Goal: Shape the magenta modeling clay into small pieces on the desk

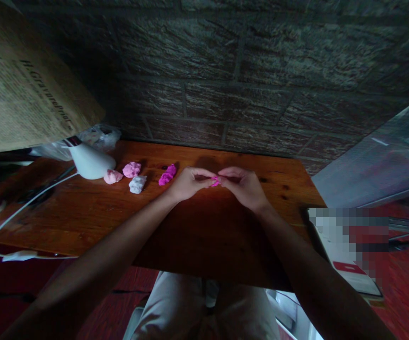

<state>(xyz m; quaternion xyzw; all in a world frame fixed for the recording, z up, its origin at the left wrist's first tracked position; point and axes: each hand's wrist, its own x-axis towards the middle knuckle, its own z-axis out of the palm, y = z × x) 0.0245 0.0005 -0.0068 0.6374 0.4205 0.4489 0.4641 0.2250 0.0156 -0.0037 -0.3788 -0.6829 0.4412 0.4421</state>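
Between the fingertips of both hands is a small piece of bright pink modelling clay [215, 181]. My left hand [191, 183] pinches it from the left, and my right hand [244, 185] pinches it from the right, just above the wooden table. Left of my left hand lies a longer magenta clay lump [167, 174]. Farther left sit a pink clay lump [131, 169], a white clay lump [137, 184] and a pale peach-pink clay lump [112, 176]. My fingers partly hide the held piece.
A white lamp base [93, 161] with a newsprint-patterned shade [30, 85] stands at the left of the wooden table [204, 236]. Its white cord [23, 203] loops over the table's left part. Behind runs a brick-patterned wall [204, 71]. Clear plastic wrapping [103, 137] lies behind the lamp.
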